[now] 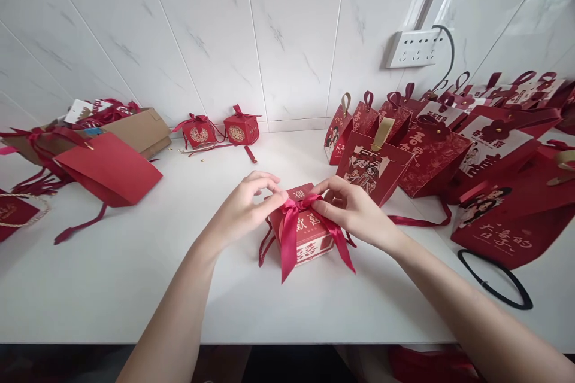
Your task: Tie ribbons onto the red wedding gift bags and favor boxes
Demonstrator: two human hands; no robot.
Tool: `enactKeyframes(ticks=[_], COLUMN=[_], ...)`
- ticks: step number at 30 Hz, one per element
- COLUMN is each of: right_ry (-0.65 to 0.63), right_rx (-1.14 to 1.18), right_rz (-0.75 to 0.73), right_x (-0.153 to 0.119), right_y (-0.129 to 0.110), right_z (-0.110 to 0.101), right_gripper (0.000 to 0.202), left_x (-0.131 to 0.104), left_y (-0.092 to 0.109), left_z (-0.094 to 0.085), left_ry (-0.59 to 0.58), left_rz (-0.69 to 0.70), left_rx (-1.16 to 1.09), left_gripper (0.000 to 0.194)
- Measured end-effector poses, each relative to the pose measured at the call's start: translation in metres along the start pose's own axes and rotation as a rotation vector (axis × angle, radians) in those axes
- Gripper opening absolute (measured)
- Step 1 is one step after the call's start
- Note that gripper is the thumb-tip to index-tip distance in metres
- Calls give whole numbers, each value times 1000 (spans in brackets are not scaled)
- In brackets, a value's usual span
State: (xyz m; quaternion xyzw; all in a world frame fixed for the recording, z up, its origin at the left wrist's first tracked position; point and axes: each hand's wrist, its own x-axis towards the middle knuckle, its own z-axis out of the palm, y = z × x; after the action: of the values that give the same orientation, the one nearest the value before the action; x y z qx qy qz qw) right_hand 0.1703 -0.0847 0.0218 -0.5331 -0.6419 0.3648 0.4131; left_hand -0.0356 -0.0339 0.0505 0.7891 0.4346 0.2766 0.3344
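A small red gift box (309, 224) with pale Chinese characters stands on the white table in front of me. Across its top lies a crimson satin ribbon (291, 239) tied in a bow, its two tails hanging down the front. My left hand (254, 200) pinches the bow's left loop between thumb and fingers. On the other side, my right hand (345, 203) grips the right loop, fingers curled. A dark red twisted cord (266, 248) hangs at the box's left side. The fingertips partly cover the loops and the knot's edges.
Many red gift bags (431, 155) crowd the right side. A black loop (496, 280) lies near them. Two small red boxes (241, 128) stand by the tiled wall. At left are a red bag (112, 167) and a cardboard box (146, 134) of ribbons. A power strip (415, 49) hangs above.
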Motion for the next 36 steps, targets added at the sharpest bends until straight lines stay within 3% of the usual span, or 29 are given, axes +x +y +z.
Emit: enactKeyframes(ticks=[7,24,29,32,36], right_ry=[-38,21,34,42,-26], right_rx=[173,111,31,32,87], right_rz=[40,45,-25,-73,2], right_x=[0,-3,-4,-3,-5], right_y=[1,-6,-1,3,-1], right_z=[2,4,5,4,0], right_gripper=[18,20,14,10,20], left_x=[-1,3,3,3,3], left_y=[-2,-7,-9,-7,-5], left_z=[5,-6,-6,-4,-2], left_ry=[-175,-158,-171,-207,-286], left_rz=[-1,-57,-121,-130,-117], left_rx=[-80,-131,-219,-236,-250], left_gripper=[27,26,26,27,29])
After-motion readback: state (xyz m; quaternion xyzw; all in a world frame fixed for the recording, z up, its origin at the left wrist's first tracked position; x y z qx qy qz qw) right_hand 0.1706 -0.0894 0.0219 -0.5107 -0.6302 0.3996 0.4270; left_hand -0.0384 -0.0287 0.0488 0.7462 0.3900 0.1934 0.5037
